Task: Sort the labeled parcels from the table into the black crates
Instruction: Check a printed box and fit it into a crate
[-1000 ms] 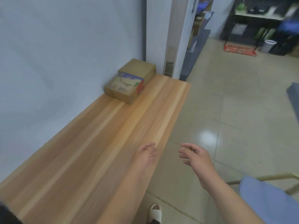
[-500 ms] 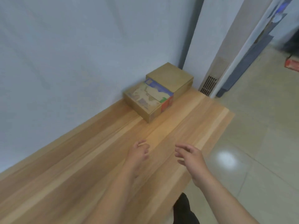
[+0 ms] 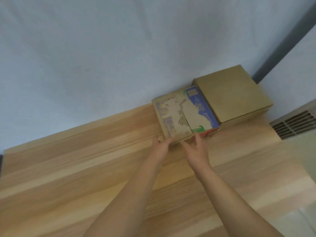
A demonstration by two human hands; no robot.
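A printed parcel (image 3: 183,115), brown cardboard with blue, white and green artwork, lies flat on the wooden table (image 3: 85,168) against the wall. A plain brown parcel (image 3: 230,94) sits right behind it, touching it. My left hand (image 3: 159,148) curls around the printed parcel's near-left corner, thumb on its top edge. My right hand (image 3: 196,152) has its fingers spread and its fingertips touch the parcel's near side. No black crate is in view.
A pale blue wall (image 3: 119,57) runs along the far side of the table. A vent grille (image 3: 295,124) stands past the table's right end, beside a dark vertical strip (image 3: 287,41) in the corner.
My view and both hands have moved forward to the printed parcel. The hands were hovering empty over the table; now they touch the parcel's near edge.
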